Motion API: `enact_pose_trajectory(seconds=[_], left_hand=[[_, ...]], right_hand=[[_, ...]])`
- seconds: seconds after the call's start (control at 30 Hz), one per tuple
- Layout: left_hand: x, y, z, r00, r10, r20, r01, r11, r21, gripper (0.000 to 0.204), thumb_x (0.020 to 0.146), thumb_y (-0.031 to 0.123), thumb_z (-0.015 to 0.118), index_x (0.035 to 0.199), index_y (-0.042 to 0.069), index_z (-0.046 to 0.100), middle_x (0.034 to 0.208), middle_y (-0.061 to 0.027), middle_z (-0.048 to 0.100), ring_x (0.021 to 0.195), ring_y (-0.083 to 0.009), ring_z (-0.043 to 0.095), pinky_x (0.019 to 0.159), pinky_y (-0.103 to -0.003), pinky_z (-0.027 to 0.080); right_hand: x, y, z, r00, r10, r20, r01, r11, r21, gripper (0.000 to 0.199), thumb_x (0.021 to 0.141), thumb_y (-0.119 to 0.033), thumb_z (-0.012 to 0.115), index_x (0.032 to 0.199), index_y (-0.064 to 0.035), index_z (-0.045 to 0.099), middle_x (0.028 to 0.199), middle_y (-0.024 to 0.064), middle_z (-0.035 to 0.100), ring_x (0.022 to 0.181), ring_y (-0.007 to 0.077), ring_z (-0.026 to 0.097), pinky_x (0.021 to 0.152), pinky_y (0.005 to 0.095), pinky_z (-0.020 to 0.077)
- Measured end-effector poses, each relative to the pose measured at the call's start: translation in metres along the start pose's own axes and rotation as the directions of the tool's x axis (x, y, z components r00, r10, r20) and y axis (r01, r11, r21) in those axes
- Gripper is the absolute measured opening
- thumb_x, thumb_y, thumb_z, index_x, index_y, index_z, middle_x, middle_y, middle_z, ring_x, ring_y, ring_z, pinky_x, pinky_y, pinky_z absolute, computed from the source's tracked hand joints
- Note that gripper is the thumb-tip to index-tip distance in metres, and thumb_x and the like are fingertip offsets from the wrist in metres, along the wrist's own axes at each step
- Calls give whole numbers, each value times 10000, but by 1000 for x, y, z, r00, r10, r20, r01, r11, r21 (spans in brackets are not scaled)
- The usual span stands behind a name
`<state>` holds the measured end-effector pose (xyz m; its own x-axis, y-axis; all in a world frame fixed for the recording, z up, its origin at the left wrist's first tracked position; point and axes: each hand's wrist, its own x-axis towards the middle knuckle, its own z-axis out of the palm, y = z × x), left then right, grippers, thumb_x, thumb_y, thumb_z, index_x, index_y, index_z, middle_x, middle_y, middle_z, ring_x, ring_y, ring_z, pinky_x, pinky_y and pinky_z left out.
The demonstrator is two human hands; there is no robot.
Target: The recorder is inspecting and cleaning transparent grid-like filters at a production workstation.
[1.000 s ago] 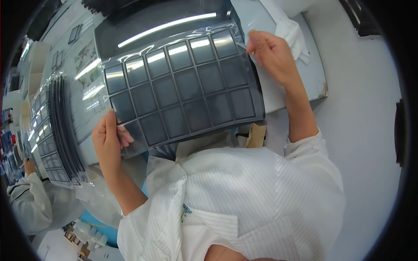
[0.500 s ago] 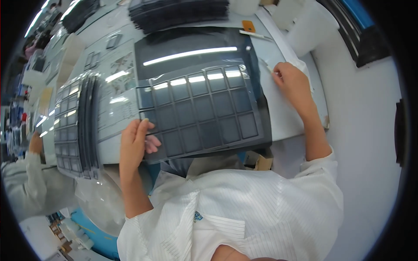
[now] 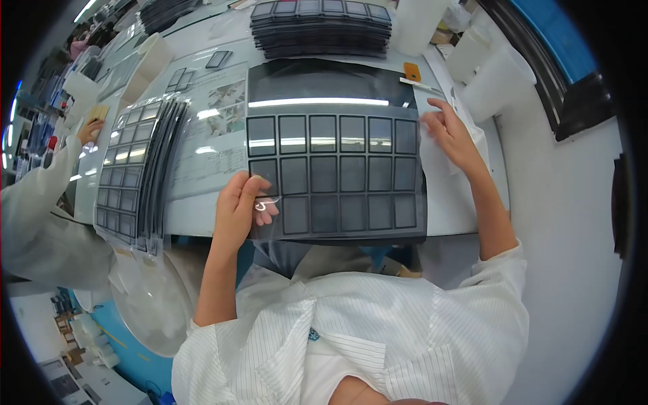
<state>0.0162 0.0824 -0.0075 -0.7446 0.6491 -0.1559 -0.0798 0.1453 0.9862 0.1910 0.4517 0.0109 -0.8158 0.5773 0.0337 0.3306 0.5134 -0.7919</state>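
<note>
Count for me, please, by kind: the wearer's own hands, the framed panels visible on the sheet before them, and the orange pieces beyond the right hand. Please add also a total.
Own hands: 2 (left hand and right hand)
Framed panels in view: 17 (rows of 6, 6 and 5)
Orange pieces: 1
Total: 20

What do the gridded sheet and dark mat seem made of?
Gridded sheet: probably glossy plastic film; the left hand partly shows through its clear edge. Dark mat: smooth and shiny, perhaps plastic or rubber, reflecting a bright strip.
</note>
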Motion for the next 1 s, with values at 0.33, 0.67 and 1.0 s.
enact_pose_trajectory(seconds=[0.33,0.67,1.0], left_hand=[[28,17,55,871,-185,455,171,983,72,316,970,248,524,859,-34,611,637,-125,660,489,-126,613,433,-216,455],[48,33,121,879,5,477,-293,794,532,426,966,304,516,655,16,563,523,-64,593,465,-171,616,508,-286,487],[108,14,63,798,449,401,-593,468,655,441,925,428,548,714,46,611,544,-55,617,487,-201,605,555,-353,476]], right_hand=[[-40,-4,-69,997,68,22,-71,981,179,478,895,-58,540,1358,-55,418,707,-18,529,582,24,464,486,160,361],[-40,13,-111,928,-293,-230,72,746,-662,388,812,-136,696,1149,0,562,762,87,617,671,172,585,629,287,489],[31,-61,-50,932,-338,126,352,772,-530,268,789,-170,711,982,-8,620,772,134,630,700,237,612,657,337,484]])
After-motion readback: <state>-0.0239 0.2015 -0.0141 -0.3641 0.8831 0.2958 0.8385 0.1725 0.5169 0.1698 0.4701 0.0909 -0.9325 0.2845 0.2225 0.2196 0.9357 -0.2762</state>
